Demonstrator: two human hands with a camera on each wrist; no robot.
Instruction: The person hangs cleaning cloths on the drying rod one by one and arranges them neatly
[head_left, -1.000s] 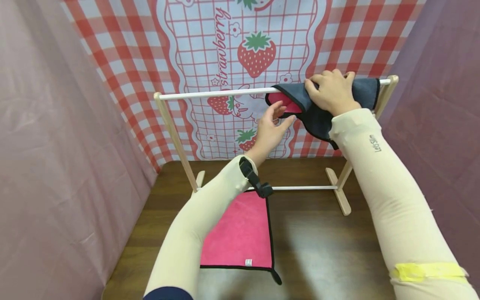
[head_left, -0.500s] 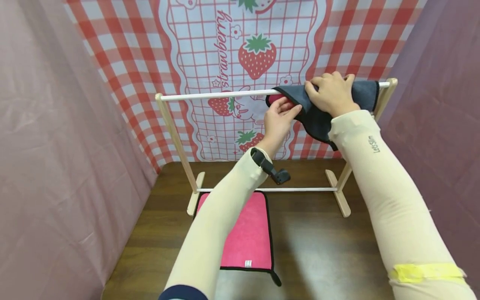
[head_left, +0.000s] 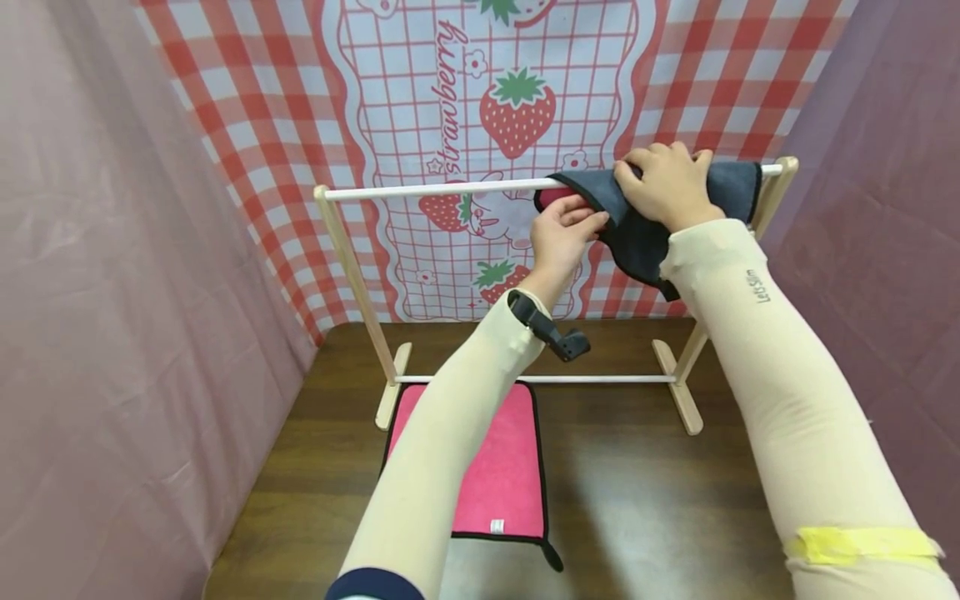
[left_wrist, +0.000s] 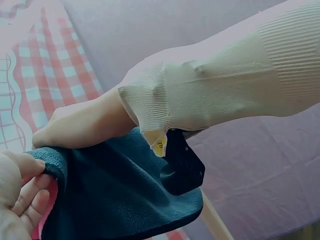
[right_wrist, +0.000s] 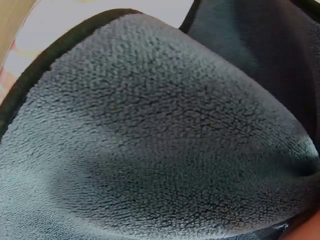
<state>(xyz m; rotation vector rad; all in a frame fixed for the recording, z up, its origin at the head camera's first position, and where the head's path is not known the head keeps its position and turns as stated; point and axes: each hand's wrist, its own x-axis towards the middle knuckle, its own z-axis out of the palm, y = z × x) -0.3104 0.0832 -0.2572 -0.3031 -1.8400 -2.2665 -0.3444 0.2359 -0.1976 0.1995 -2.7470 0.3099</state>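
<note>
A towel (head_left: 637,243), grey-blue on one face and pink on the other with black edging, hangs over the top bar (head_left: 442,189) of a drying rack, toward its right end. My right hand (head_left: 666,187) grips the towel from above, fingers bent over the bar. At the towel's folded left edge, my left hand (head_left: 557,246) pinches the cloth between thumb and fingers. The left wrist view shows that thumb on the grey side and the fingers (left_wrist: 35,202) against the pink side. Grey pile of the towel (right_wrist: 150,125) fills most of the right wrist view.
A second towel (head_left: 498,467), pink side up, lies on the wooden table (head_left: 615,492) below the rack, partly behind my left forearm. Wooden rack legs (head_left: 360,292) stand at both ends, joined by a low white bar (head_left: 600,379). A strawberry-print cloth (head_left: 517,112) hangs behind.
My left hand has moved right and slightly up to the towel's edge and now pinches it; one second ago its fingers were spread. The right hand keeps its place on the towel.
</note>
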